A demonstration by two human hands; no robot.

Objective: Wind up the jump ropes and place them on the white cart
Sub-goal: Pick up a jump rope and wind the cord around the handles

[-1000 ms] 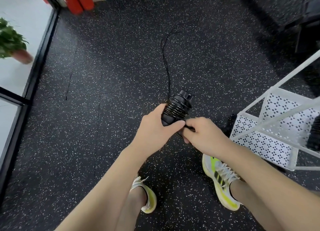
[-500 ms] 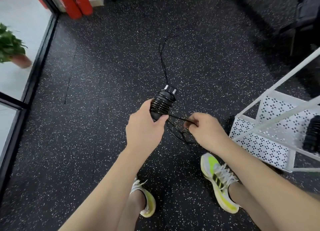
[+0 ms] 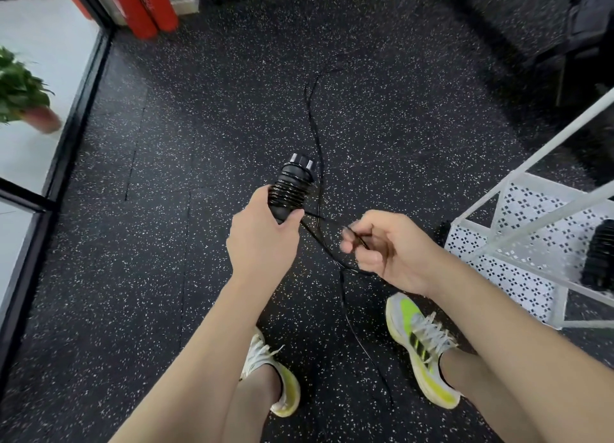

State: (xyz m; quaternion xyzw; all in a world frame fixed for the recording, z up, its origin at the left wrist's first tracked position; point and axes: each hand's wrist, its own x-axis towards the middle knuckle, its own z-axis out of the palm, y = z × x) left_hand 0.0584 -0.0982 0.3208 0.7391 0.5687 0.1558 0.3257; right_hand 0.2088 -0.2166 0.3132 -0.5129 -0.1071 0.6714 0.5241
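Note:
My left hand (image 3: 262, 240) grips the black jump rope handles (image 3: 291, 190), held upright with several turns of thin black rope wound around them. My right hand (image 3: 382, 250) pinches the loose rope (image 3: 314, 123) just to the right of the handles; the cord runs from the handles to my fingers, and its free part trails away over the floor and down between my feet. The white perforated cart (image 3: 518, 243) stands at the right, with another wound black jump rope (image 3: 599, 256) lying on its shelf.
Black speckled rubber floor (image 3: 166, 210) all around. My two shoes (image 3: 422, 346) stand below the hands. Red cylinders (image 3: 146, 7) at the top left, a potted plant (image 3: 23, 93) behind a glass partition on the left, dark equipment (image 3: 584, 20) at the top right.
My right hand has moved right and away from the handles, drawing the rope out into a loop. The handles have shifted left and a little upward in view.

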